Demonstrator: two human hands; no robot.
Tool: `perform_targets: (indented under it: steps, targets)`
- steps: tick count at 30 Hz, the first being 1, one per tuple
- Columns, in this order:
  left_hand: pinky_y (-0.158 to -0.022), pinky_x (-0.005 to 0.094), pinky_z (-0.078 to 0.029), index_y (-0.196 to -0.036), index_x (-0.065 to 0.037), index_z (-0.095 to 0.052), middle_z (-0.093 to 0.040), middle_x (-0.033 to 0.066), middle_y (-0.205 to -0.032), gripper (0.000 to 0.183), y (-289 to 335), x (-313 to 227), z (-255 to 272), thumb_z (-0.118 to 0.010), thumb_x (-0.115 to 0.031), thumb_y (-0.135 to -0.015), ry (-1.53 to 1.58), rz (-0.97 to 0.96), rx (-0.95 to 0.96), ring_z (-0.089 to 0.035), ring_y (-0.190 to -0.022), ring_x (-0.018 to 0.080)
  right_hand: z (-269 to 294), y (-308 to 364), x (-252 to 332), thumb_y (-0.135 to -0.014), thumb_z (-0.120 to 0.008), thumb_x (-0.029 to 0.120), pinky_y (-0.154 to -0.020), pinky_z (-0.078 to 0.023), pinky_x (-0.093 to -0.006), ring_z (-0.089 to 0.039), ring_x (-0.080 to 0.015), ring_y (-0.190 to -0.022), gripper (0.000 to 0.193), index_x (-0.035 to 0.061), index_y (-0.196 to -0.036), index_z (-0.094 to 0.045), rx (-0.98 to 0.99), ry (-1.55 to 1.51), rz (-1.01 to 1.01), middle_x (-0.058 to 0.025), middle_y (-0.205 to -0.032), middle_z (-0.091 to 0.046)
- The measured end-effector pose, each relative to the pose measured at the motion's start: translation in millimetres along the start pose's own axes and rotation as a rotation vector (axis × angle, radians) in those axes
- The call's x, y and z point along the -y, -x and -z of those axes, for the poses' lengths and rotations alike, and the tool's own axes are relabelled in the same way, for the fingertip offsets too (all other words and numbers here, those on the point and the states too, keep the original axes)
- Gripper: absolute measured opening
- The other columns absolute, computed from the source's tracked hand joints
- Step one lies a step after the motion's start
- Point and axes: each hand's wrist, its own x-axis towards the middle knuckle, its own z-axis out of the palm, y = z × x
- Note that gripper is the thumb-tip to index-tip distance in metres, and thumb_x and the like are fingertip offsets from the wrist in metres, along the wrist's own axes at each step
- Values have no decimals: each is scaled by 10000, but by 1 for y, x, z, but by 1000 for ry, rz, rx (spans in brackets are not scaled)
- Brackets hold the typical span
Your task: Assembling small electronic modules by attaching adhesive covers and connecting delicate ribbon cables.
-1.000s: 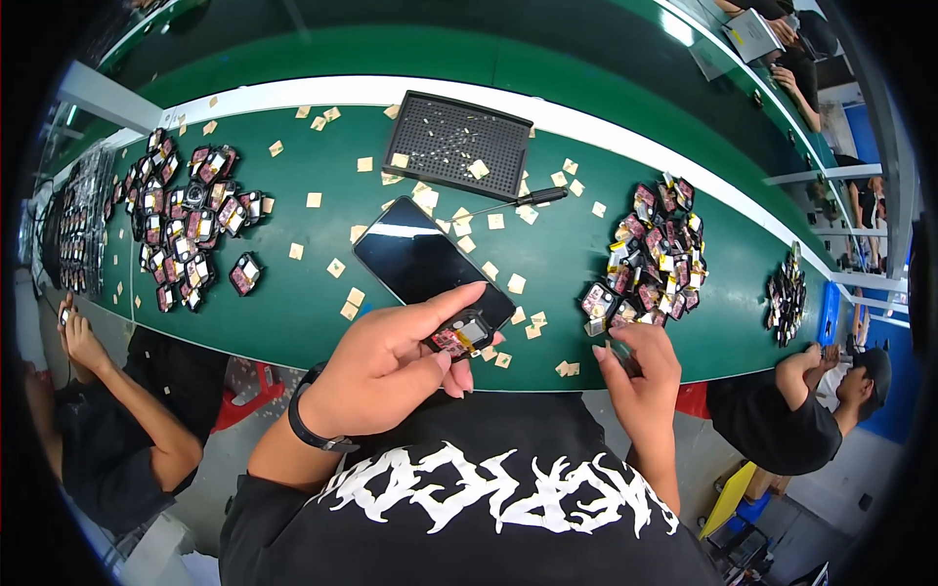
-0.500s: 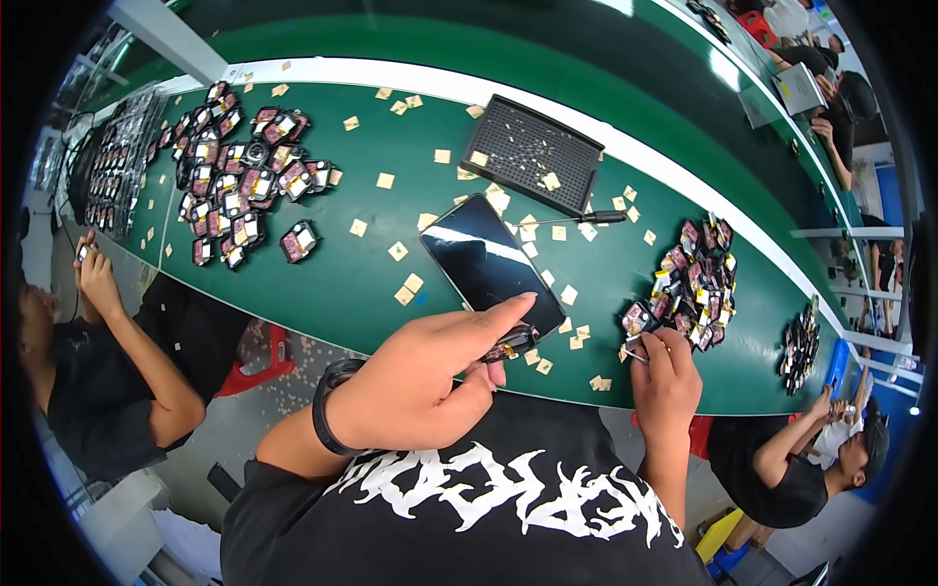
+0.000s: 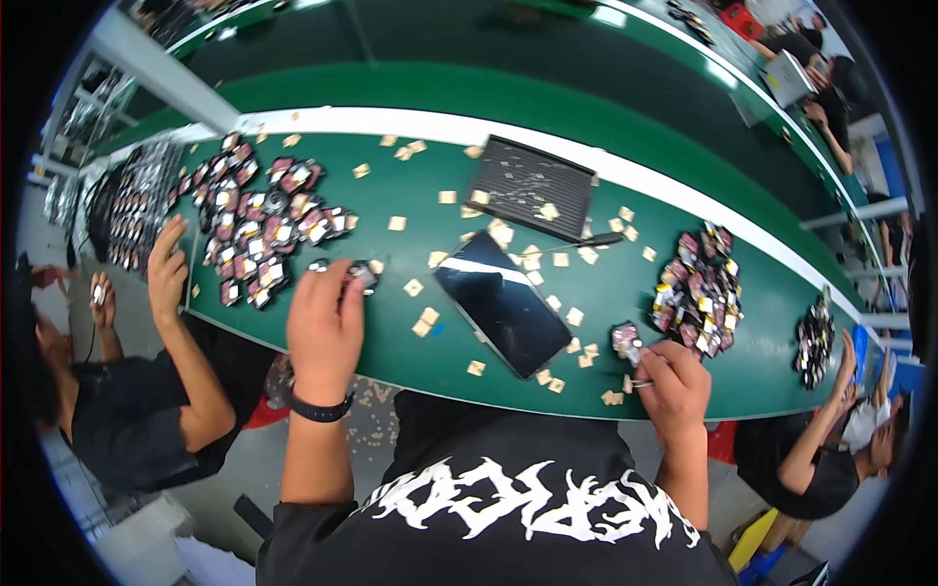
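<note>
My left hand, with a dark band at the wrist, is beside the left pile of small black devices. Its fingers are closed on a small black device, partly hidden and blurred. To the right, my right hand pinches a thin metal tool, mostly covered by the fingers. Touching or very near its fingertips lies a single device with a pinkish face. Between the hands a dark flat phone-like slab lies slanted on the green table.
A black ribbed tray stands at the back, a screwdriver beside it. Small beige squares are scattered about. Another device pile sits at right. A co-worker's hand reaches in at left; another person sits at right.
My left hand has moved left from over the slab to the left pile, with the small device. The right hand stays by the single device. The view has tilted slightly.
</note>
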Motion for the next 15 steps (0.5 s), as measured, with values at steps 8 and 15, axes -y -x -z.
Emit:
perform_targets:
  steps: [8, 15]
  targets:
    - [-694, 302, -526, -1370, -57, -633, -671, 127, -1136, 380, 3, -71, -19, -649, -193, -1016, 347, -291, 73, -660, -816, 200, 9, -18, 19, -718, -830, -3, -473, -463, -306, -595, -171, -596, 237, 73, -908, -710, -109, -153, 142, -53, -921, -672]
    - [-623, 194, -464, -1474, 1, -510, -686, 74, -1251, 425, 10, -144, -35, -546, -147, -1078, 1392, 497, 1278, -590, -757, 57, 24, -40, 47, -747, -807, 14, -511, -467, -311, -606, -198, -627, 260, 41, -998, -745, -38, -268, 244, -83, -922, -669]
